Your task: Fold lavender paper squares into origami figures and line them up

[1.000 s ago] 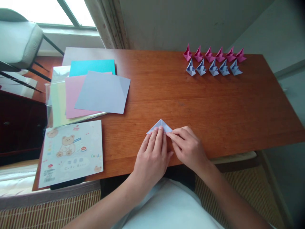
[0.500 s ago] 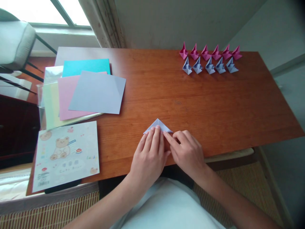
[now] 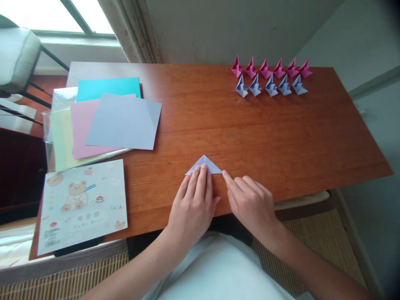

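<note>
A small triangle of folded pale lavender origami paper (image 3: 213,168) lies on the table near its front edge, its peak pointing away from me. My left hand (image 3: 194,199) rests flat over its lower middle, fingers stretched out and pressing it to the wood; part of the paper is hidden beneath them. At the triangle's right corner, the extended index fingertip of my right hand (image 3: 250,201) touches the paper. The other fingers of that hand are curled in, and nothing shows inside them.
Several pink folded paper figures (image 3: 265,69) stand in a row at the back right, with lavender ones (image 3: 271,86) before them. On the left lie coloured paper sheets (image 3: 125,123) and a bear-printed paper pack (image 3: 83,208). The wooden table (image 3: 281,137) has a wall behind it.
My right index fingertip has slid outward along the triangle's lower edge to its right corner. My left hand stays on the paper. The whole view has shifted slightly.
</note>
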The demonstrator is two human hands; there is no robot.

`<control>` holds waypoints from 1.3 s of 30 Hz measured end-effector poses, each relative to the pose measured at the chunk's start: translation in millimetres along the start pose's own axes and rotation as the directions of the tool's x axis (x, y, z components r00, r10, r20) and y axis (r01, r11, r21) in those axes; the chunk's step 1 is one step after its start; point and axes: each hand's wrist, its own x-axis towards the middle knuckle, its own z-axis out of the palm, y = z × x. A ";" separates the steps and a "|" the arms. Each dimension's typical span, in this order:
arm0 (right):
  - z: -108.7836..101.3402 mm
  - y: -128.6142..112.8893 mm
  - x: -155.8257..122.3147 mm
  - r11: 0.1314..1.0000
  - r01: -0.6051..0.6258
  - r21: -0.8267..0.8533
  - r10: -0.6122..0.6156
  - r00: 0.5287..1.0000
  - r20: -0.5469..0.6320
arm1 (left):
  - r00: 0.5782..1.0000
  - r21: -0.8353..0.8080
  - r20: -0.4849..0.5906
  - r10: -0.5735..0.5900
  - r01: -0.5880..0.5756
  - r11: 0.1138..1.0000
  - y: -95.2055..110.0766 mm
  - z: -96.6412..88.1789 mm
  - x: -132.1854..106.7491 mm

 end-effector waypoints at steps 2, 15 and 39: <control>0.7 1.9 3.5 0.999 -0.022 0.024 0.022 1.000 -0.004 | 1.000 -0.004 0.005 -0.004 0.004 1.000 0.0 0.2 0.0; 16.3 2.9 14.3 0.985 0.158 0.064 -0.156 0.987 -0.032 | 0.999 -0.001 0.018 0.043 -0.043 0.999 -4.2 -0.2 -3.2; 19.7 14.3 28.0 0.914 0.096 0.394 -0.067 0.994 -0.086 | 0.992 -0.038 -0.051 -0.112 0.110 0.993 -38.2 -15.9 -28.3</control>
